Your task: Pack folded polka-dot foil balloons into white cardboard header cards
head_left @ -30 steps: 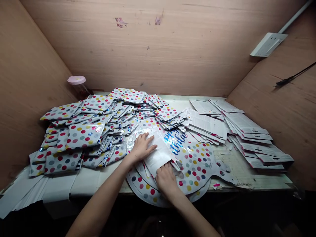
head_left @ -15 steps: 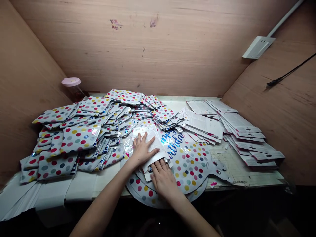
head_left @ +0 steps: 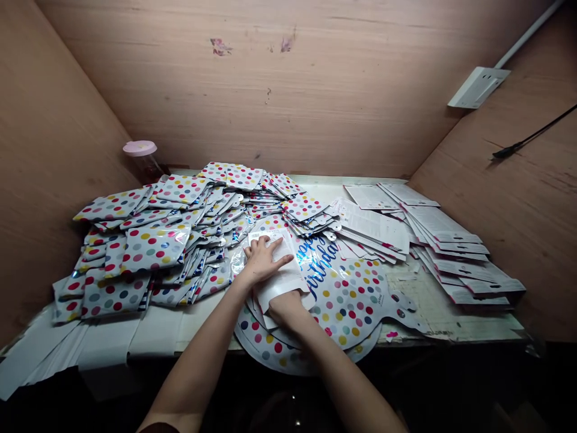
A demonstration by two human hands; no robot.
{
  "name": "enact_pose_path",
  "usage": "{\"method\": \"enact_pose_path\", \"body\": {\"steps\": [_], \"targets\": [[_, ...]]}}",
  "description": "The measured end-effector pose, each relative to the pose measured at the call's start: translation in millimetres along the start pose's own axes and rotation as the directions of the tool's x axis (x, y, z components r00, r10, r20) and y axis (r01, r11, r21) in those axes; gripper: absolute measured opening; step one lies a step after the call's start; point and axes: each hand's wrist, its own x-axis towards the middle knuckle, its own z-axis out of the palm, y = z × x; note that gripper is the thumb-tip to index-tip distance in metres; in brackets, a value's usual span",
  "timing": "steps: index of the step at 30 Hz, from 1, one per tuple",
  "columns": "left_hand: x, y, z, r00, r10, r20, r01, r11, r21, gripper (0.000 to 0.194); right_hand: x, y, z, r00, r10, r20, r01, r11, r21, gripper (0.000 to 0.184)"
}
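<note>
A white printed paper packet (head_left: 282,273) lies over flat polka-dot foil balloons (head_left: 349,300) with blue "birthday" lettering. My left hand (head_left: 262,260) rests flat on the packet's upper part, its fingers spread. At the packet's near, open end is my right hand (head_left: 287,305), its fingers pushed inside and hidden, so I cannot see what they hold. Left of my hands is a heap of folded polka-dot balloons (head_left: 155,246). A smaller stack of folded balloons (head_left: 306,207) sits beyond the packet.
White printed packets (head_left: 374,227) lie behind the balloons, and more stacked packets (head_left: 464,264) fan out at the right. A pink-lidded cup (head_left: 140,150) stands at the back left. Wooden panels (head_left: 270,90) enclose the table. Long white strips (head_left: 108,340) overhang its front left edge.
My right hand first drew back so that its fingers showed, then pushed deeper under the packet's near edge. My left hand stays on the packet, fingers more spread. The camera shifted slightly.
</note>
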Motion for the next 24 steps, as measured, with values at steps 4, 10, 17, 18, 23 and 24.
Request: {"method": "enact_pose_path", "body": {"steps": [4,10,17,18,23,24], "targets": [[-9.1,1.8,6.9,0.999,0.037,-0.002,-0.037,0.998,0.049,0.073,-14.9,-8.6,-2.7,0.999,-0.012,0.040,0.012,1.000,0.014,0.031],[-17.2,20.6,30.0,0.993,0.120,-0.010,-0.119,0.988,0.103,0.084,-115.5,20.7,-17.9,0.969,0.121,-0.215,-0.044,0.943,0.331,0.024],[-60.9,45.3,34.4,0.974,0.210,0.086,-0.219,0.969,0.115,0.049,-91.9,54.2,-2.1,0.891,0.311,-0.330,-0.116,0.860,0.497,0.013],[-74.9,43.1,33.5,0.970,0.218,0.109,-0.230,0.967,0.109,0.052,-91.5,55.0,-1.1,0.891,0.307,-0.334,-0.103,0.855,0.509,0.013],[-122.1,24.6,32.4,0.922,0.354,0.156,-0.360,0.933,0.010,0.126,-100.2,58.3,-5.8,0.891,0.287,-0.351,-0.047,0.829,0.557,0.015],[-124.1,22.7,32.4,0.920,0.359,0.155,-0.363,0.932,-0.001,0.131,-100.9,59.1,-6.9,0.892,0.286,-0.351,-0.046,0.828,0.559,0.016]]}}
